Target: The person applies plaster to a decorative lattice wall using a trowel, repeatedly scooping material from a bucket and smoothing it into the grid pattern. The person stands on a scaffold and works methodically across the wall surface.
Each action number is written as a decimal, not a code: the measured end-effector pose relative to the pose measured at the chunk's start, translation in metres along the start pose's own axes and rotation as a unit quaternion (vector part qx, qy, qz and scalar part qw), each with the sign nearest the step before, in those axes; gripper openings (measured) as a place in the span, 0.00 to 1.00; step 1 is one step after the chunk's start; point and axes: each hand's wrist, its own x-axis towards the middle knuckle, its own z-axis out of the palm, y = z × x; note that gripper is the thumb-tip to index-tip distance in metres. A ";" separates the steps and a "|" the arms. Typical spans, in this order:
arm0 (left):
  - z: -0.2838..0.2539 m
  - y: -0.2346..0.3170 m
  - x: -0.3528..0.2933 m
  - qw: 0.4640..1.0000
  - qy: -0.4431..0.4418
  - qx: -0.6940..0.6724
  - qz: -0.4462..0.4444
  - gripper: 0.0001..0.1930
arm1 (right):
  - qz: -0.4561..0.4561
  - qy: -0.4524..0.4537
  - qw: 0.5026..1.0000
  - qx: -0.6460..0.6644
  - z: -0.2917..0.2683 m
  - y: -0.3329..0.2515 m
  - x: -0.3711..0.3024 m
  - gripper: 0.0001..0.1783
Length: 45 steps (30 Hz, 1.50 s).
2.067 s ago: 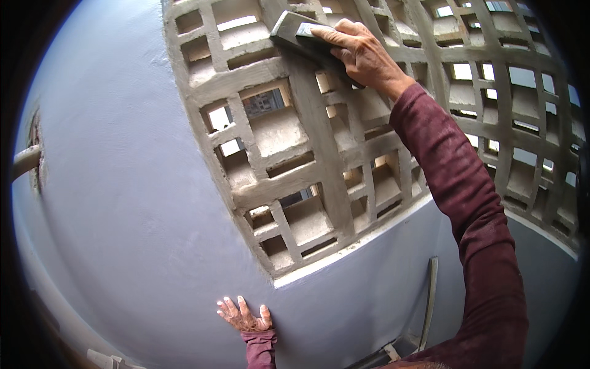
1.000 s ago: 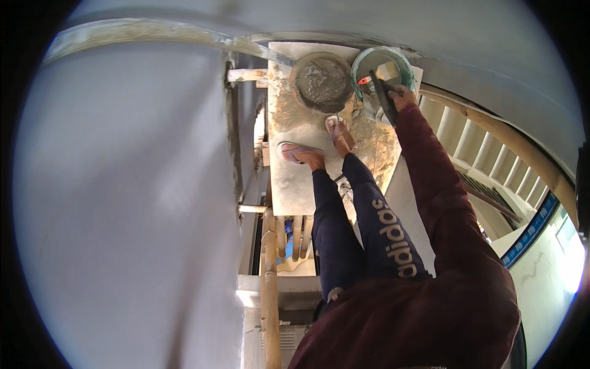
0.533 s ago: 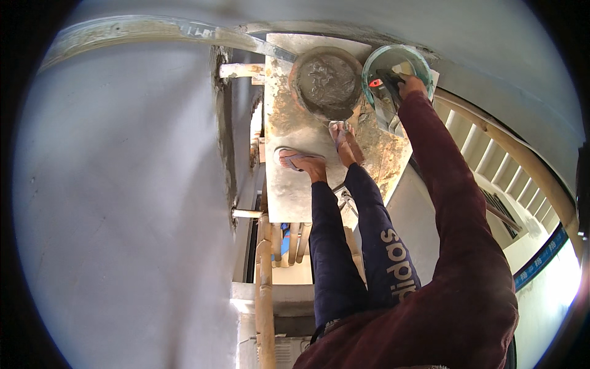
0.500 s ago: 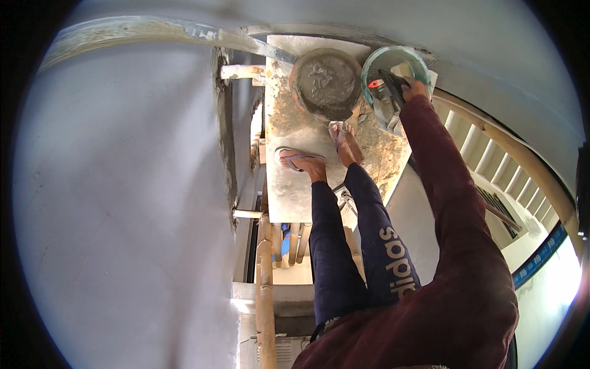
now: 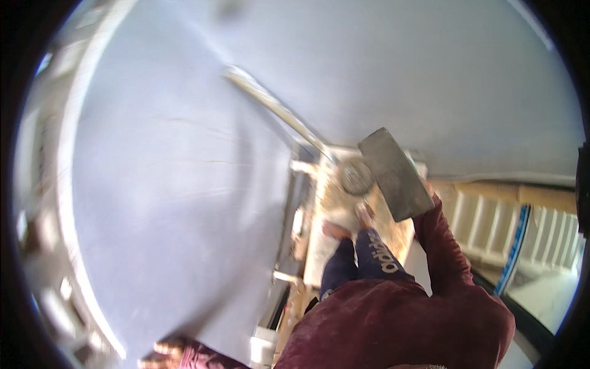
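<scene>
In the closed fingers of your right hand [image 5: 431,189] sits a grey float [image 5: 396,175]; near the blurred, parted fingers of your left hand [image 5: 166,355] is the pale wall [image 5: 166,215].

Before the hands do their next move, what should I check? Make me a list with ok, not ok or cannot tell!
1. Flat float held in the right hand: ok, though the float hides most of that hand.
2. Left hand touching the wall: cannot tell, it is blurred at the lower left.
3. Both feet on the board: ok.
4. Round basin on the board: ok, beyond the feet.
5. Long strip apart from the basin: cannot tell, its lower end looks close.
6. Sharp view: not ok, much is blurred.
</scene>
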 end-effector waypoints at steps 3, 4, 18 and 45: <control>-0.004 -0.002 -0.005 0.999 0.017 0.044 -0.002 0.33 | -0.023 -0.213 0.971 -0.108 0.187 -0.023 0.027 0.29; -0.004 -0.004 -0.004 1.000 0.004 0.027 0.013 0.32 | -0.048 -0.249 0.954 -0.158 0.241 -0.031 0.032 0.29; -0.023 -0.014 -0.030 0.994 -0.098 0.031 -0.048 0.31 | -0.610 -0.542 0.515 -0.263 0.697 -0.096 -0.021 0.21; -0.020 -0.013 -0.031 0.994 -0.092 0.012 -0.064 0.30 | -0.305 -0.637 0.676 -0.211 0.820 -0.102 -0.063 0.17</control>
